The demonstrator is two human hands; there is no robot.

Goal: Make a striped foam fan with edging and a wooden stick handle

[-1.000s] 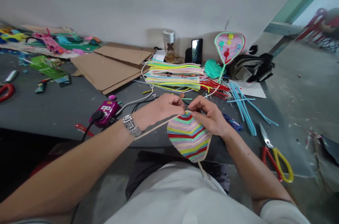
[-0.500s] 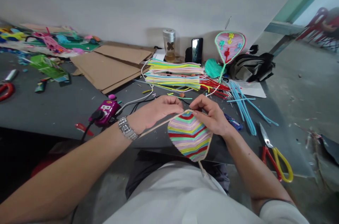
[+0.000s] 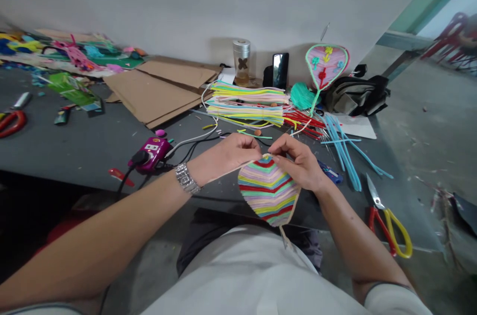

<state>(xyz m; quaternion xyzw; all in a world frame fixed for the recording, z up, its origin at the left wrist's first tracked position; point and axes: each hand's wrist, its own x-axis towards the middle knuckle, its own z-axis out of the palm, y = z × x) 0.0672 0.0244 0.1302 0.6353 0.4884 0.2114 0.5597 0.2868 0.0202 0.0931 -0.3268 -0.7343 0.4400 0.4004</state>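
Note:
A leaf-shaped fan of striped pipe cleaners [image 3: 269,191] in pink, green, yellow, red and blue hangs over the table's front edge, bordered by a tan strand. My left hand [image 3: 233,156] pinches that tan strand near the fan's top tip, and the strand runs back beneath my wrist, which wears a metal watch [image 3: 187,178]. My right hand [image 3: 298,163] grips the fan's top edge with its fingertips, right next to my left hand. The fan's tan stem [image 3: 286,238] hangs down towards my lap.
Behind my hands lie bundled pipe cleaners [image 3: 246,105], with red [image 3: 302,123] and light blue ones [image 3: 343,153] to their right. Red-and-yellow-handled scissors [image 3: 387,231] lie at the right. A purple power socket [image 3: 151,153] stands at left, beyond it cardboard sheets [image 3: 156,91].
The tan strand now lies closer under my left wrist, and its end no longer sticks out below it. My hands have shifted slightly on the fan, and the whole view has moved a little.

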